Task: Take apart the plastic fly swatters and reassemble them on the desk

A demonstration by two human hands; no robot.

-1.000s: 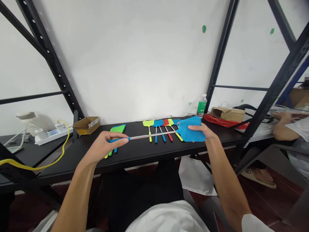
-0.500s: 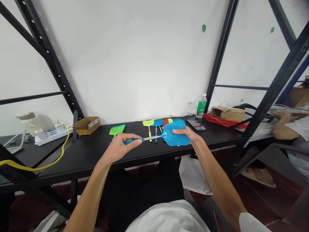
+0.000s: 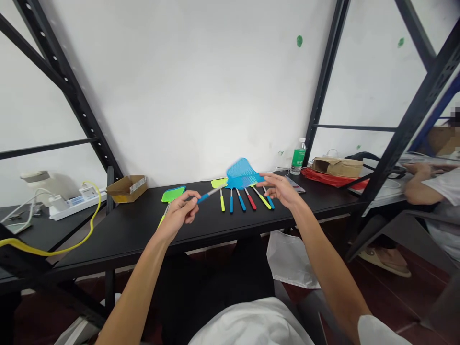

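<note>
A blue fly swatter (image 3: 241,168) with a metal shaft is held above the black table by my left hand (image 3: 179,209), whose fingers close round the end of its blue handle. The perforated head tilts up and away, slightly blurred. My right hand (image 3: 279,188) is beside the head's right edge with fingers apart; whether a fingertip touches it I cannot tell. Below lies a row of several fly swatters, handles towards me, among them a red handle (image 3: 250,200) and a yellow-green handle (image 3: 222,203). The held head hides most of their heads. Behind my left hand lies a green swatter (image 3: 173,194) over a blue one.
On the table (image 3: 125,230) stand an open cardboard box (image 3: 127,189) at left and a water bottle (image 3: 298,157) at back right, near a phone (image 3: 295,185). Metal posts rise on both sides. A yellow cable (image 3: 94,220) hangs at left. Another person's arm (image 3: 424,189) shows far right.
The blue fly swatter has swung its head up and away, to the left. My right hand has let go of the head. More handles in the row now show.
</note>
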